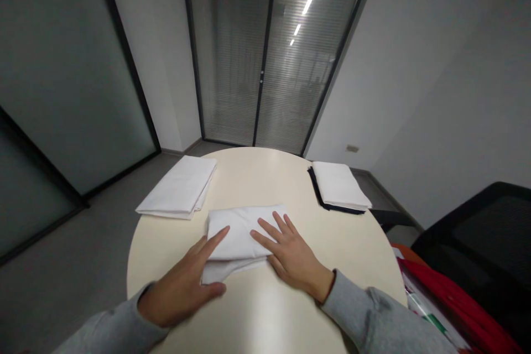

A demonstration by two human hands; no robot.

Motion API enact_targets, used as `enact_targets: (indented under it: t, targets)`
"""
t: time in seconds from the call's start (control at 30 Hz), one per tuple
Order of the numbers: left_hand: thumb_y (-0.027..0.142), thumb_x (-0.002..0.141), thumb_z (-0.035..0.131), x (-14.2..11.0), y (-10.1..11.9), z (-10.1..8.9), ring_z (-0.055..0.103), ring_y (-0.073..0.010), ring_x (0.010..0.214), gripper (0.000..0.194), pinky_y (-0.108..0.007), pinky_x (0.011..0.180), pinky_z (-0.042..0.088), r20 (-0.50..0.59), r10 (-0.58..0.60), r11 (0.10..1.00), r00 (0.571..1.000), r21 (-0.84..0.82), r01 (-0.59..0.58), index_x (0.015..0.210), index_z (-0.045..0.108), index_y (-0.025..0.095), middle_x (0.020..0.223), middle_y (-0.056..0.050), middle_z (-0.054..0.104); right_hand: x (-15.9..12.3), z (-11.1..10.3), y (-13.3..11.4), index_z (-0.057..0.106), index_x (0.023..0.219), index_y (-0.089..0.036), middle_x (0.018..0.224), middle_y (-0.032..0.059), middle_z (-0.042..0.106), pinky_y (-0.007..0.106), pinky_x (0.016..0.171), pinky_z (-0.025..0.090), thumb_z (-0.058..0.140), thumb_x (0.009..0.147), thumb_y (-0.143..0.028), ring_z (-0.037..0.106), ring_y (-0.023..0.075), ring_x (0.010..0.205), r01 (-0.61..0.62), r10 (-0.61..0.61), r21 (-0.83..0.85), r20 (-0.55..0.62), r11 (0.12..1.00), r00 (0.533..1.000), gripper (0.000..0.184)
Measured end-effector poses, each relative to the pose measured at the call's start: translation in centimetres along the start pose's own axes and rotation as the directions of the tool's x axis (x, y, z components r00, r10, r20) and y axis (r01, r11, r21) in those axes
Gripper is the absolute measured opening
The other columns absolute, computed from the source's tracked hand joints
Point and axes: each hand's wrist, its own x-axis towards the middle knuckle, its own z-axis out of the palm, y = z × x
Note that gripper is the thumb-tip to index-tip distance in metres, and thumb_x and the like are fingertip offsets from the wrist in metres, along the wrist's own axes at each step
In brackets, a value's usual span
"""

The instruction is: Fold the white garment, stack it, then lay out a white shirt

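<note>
A folded white cloth (240,232) lies in front of me on the round table, its lower layer sticking out toward me at the left. My right hand (286,246) rests on the right part of this cloth with its fingers spread. At the near left corner is my left hand (186,279), fingers stretched out and thumb apart, the fingertips over the cloth's left edge. Whether those fingertips press on the fabric, I cannot tell. Neither hand grips anything.
Another folded white cloth (178,185) lies at the table's left edge. At the right, a folded white cloth (342,185) sits on a black cloth (317,188). The round table (265,177) is cream-coloured. A black chair (481,238) with red fabric (452,293) stands at the right.
</note>
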Motion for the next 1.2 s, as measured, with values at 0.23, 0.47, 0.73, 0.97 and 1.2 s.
enact_targets:
  t: [0.23,0.47,0.73,0.97,1.2]
  targets:
    - [0.036,0.093,0.072,-0.4,-1.4,0.0,0.061,-0.0281,0.130,0.064,-0.041,0.111,0.051,-0.028,0.069,0.992,0.997,0.110,-0.065,0.153,0.051,0.032,0.146,-0.008,0.061,-0.3,0.8,0.8,0.037,0.160,-0.042,0.171,0.0017,0.029,0.072,0.123,0.021,0.057,0.088,-0.008,0.014,0.0382,0.159,0.051,-0.051,0.005,-0.054,0.999,0.997,0.082]
    - [0.036,0.095,0.068,-0.5,-1.6,0.6,0.064,-0.0274,0.125,0.038,-0.038,0.109,0.054,-0.144,0.224,0.969,0.964,0.143,-0.204,0.133,0.069,0.032,0.133,-0.008,0.069,-0.2,0.8,0.5,0.041,0.158,-0.042,0.170,0.0003,0.032,0.071,0.123,0.023,0.059,0.083,-0.008,0.018,0.0375,0.158,0.049,-0.049,-0.005,-0.062,0.999,0.997,0.084]
    - [0.034,0.082,0.078,-0.2,-0.1,0.1,0.063,-0.0309,0.115,0.037,-0.048,0.103,0.054,-0.133,0.192,0.965,0.972,0.205,-0.162,0.119,0.075,0.027,0.116,-0.009,0.070,-0.4,1.5,0.5,0.045,0.156,-0.039,0.164,0.0030,0.042,0.069,0.121,0.032,0.055,0.083,-0.001,0.031,0.0368,0.154,0.070,-0.073,-0.028,-0.111,0.997,0.991,0.083]
    - [0.042,0.102,0.053,5.0,5.3,-3.3,0.060,-0.0258,0.110,0.031,-0.045,0.100,0.048,-0.261,0.131,0.948,0.956,0.314,-0.045,0.116,0.073,0.024,0.115,-0.008,0.065,-0.5,2.0,-2.2,0.042,0.158,-0.041,0.164,0.0040,0.042,0.067,0.119,0.038,0.057,0.085,0.002,0.034,0.0395,0.153,-0.053,0.042,-0.072,-0.140,0.996,0.989,0.086]
    - [0.039,0.107,0.042,10.6,3.9,2.1,0.038,-0.0295,0.151,0.053,-0.056,0.126,0.019,0.040,0.183,0.895,0.982,0.408,-0.183,0.158,0.043,0.025,0.164,-0.008,0.044,-2.0,1.4,-5.6,0.032,0.164,-0.032,0.170,0.0109,0.028,0.072,0.119,0.031,0.063,0.089,-0.011,0.027,0.0470,0.154,-0.125,0.121,-0.043,-0.091,0.991,0.988,0.084]
